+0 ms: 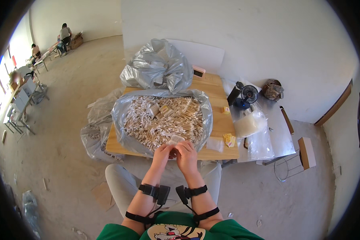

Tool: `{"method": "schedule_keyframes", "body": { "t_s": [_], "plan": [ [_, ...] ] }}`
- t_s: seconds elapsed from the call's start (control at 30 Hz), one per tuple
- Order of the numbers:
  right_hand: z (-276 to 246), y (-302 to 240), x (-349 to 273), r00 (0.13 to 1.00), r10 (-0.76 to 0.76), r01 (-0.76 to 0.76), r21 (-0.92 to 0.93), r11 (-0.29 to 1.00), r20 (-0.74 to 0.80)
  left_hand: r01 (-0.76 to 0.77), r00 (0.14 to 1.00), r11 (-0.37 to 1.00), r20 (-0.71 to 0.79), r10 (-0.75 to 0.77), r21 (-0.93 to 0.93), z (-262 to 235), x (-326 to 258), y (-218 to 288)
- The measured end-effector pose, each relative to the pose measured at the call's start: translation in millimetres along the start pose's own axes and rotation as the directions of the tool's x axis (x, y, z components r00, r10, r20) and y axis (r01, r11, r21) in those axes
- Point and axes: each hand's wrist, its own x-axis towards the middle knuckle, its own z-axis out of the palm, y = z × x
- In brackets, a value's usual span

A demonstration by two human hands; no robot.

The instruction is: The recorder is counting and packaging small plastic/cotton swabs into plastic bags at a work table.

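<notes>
Both hands meet at the near edge of a heap of cotton swabs [164, 126], which lies loose in an open grey plastic bag [120, 128] on the wooden table. My left hand [162, 154] and my right hand [186, 154] are closed at the fingertips around a small clear packet of cotton swabs [175, 139]. The packet's white tips point away from me, while its near end is hidden by my fingers. Farther up on the heap rest a filled swab packet [153, 110] and another bundle [165, 111].
Behind the heap bulges a grey plastic sack [158, 64]. Yellow packaging [229, 140], clear bags [215, 144] and a phone [199, 71] lie on the wooden table [218, 92]. A side table at right carries a fan [250, 94] and plastic film [250, 124]. People sit far left.
</notes>
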Motion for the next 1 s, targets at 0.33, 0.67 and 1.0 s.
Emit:
{"method": "schedule_keyframes", "body": {
  "t_s": [0.33,0.67,1.0],
  "plan": [
    [-1.2,-9.3,-7.4,0.948,0.292,-0.312,0.182,0.932,0.130,-0.357,0.922,0.827,0.021,0.387,0.434,-8.2,-3.9,-7.7],
    [0.1,3.3,-16.9,0.941,0.303,-0.325,0.152,0.934,0.147,-0.519,0.820,0.577,0.178,0.543,0.630,-7.6,-11.7,-4.1],
    [0.8,1.4,-15.9,0.972,0.223,-0.229,0.105,0.968,0.068,-0.533,0.819,0.587,0.199,0.538,0.610,-5.2,-15.7,-3.1]
  ]
}}
